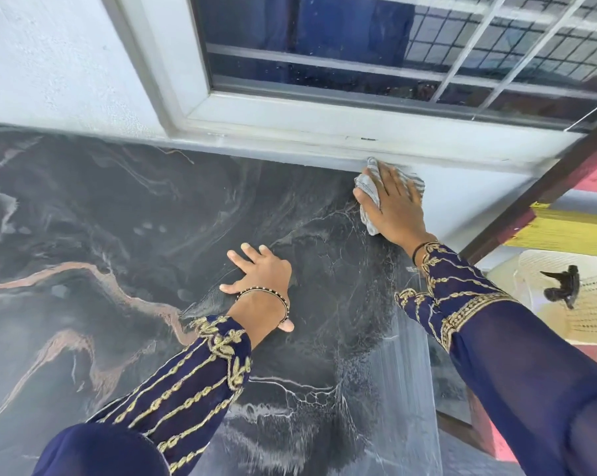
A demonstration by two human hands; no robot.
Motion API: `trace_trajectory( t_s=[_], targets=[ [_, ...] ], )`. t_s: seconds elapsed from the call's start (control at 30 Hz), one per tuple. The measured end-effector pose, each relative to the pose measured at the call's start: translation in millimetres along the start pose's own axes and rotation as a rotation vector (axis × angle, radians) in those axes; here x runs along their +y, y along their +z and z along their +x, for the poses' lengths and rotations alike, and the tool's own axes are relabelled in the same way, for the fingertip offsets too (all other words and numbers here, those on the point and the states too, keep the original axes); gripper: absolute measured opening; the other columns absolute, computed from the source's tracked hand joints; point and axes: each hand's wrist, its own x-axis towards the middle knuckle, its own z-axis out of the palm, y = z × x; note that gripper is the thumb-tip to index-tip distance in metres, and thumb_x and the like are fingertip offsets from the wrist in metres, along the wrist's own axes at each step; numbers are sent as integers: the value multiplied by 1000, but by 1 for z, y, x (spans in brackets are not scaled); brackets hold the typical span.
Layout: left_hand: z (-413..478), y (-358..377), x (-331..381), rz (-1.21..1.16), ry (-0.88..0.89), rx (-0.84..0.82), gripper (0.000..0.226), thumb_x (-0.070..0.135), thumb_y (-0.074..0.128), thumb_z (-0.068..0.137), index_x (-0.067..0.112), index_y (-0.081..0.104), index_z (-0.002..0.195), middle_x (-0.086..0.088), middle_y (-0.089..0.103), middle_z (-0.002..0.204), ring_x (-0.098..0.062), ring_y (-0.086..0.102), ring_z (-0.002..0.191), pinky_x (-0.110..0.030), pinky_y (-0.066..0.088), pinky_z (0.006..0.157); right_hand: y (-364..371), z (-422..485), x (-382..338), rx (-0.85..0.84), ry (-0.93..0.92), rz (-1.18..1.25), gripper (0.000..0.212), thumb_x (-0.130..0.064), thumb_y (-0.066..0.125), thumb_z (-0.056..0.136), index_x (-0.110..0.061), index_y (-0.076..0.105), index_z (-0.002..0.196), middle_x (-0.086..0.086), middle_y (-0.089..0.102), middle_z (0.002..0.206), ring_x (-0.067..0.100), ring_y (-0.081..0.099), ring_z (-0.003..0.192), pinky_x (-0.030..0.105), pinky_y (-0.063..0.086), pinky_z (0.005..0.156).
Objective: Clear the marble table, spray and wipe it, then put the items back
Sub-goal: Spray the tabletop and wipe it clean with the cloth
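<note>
The dark marble table (101, 218) with white and copper veins fills most of the view. My right hand (394, 204) presses a grey striped cloth (369, 197) flat at the table's far right corner, against the white wall under the window. My left hand (259, 273) rests palm down on the marble near the middle, fingers spread, holding nothing. A wet sheen and fine droplets show on the marble near the right edge. Both arms wear dark blue sleeves with gold embroidery.
A white-framed window (358, 63) with a grille runs along the wall behind the table. To the right, beyond the table's edge, stand a cream plastic chair (564, 290) with a dark object on it and a yellow and pink surface (571, 231).
</note>
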Motion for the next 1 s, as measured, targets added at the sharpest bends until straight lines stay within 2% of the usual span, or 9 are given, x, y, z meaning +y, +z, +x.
trace_trajectory(
  t_s=[0.17, 0.4, 0.6, 0.67, 0.73, 0.77, 0.8, 0.9, 1.0],
  targets=[
    [-2, 2, -2, 45, 40, 33, 147, 55, 86, 51, -4, -8, 148, -33, -9, 154, -65, -2, 134, -70, 43, 91, 4, -35, -11, -6, 161, 68, 68, -67, 19, 101, -36, 7, 160, -4, -3, 170, 15, -8, 156, 44, -5, 126],
    [7, 5, -1, -126, 8, 31, 151, 47, 92, 42, 3, -3, 151, -23, -10, 158, -57, -10, 139, -78, 29, 92, 17, -112, -29, -11, 225, 23, 66, -65, 16, 101, -37, 3, 160, -5, -5, 170, 15, -9, 156, 44, -7, 126],
    [8, 4, 0, -305, -47, 72, 137, 35, 91, 54, 5, 0, 151, -24, -9, 157, -53, -11, 141, -79, 21, 94, 38, -150, -92, 22, 68, -57, 64, -66, 18, 100, -42, 8, 159, -3, 2, 170, 18, -3, 157, 46, -3, 126],
    [5, 8, 1, -324, -6, 162, 112, 32, 81, 72, 2, 7, 150, -25, 0, 157, -51, -4, 142, -76, 20, 99, 44, -162, -117, 21, -27, -58, 67, -67, 4, 97, -40, 5, 158, -2, 3, 170, 20, -1, 157, 48, 0, 126],
    [-3, 10, 1, -470, 1, 250, 61, 16, 44, 98, 8, 16, 151, -19, 3, 159, -42, -4, 146, -71, 12, 106, 48, -178, -129, -9, -113, -56, 67, -66, -4, 94, -38, -3, 155, -2, 2, 170, 21, -3, 157, 50, 3, 126],
    [-5, 12, 0, -534, -17, 298, 55, 8, 37, 99, 11, 18, 151, -16, 3, 159, -39, -4, 146, -71, 12, 107, 50, -186, -129, -16, -143, -62, 66, -64, -1, 94, -37, -4, 154, -3, 1, 170, 20, -4, 157, 50, 2, 126],
    [-10, 17, -2, -565, 13, 332, 58, 6, 45, 96, 14, 24, 149, -15, 7, 158, -38, -1, 146, -71, 15, 106, 50, -196, -125, -15, -165, -70, 66, -64, 3, 95, -37, -2, 156, -5, 1, 170, 19, -4, 157, 49, 2, 126],
    [-27, 41, -18, -389, 162, 420, 88, 34, 83, 69, 12, 36, 139, -14, 22, 153, -38, 6, 144, -66, 21, 107, 48, -214, -102, -5, -164, -72, 67, -63, 10, 98, -37, 11, 160, -7, 5, 170, 16, -2, 157, 45, 1, 126],
    [-50, 73, -37, -363, 177, 548, 80, 51, 70, 77, 5, 40, 135, -18, 28, 150, -39, 11, 143, -56, 18, 114, 40, -222, -77, -9, -13, -38, 68, -66, 8, 97, -39, 8, 159, -11, -1, 169, 12, -5, 156, 42, -4, 126]
  ],
)
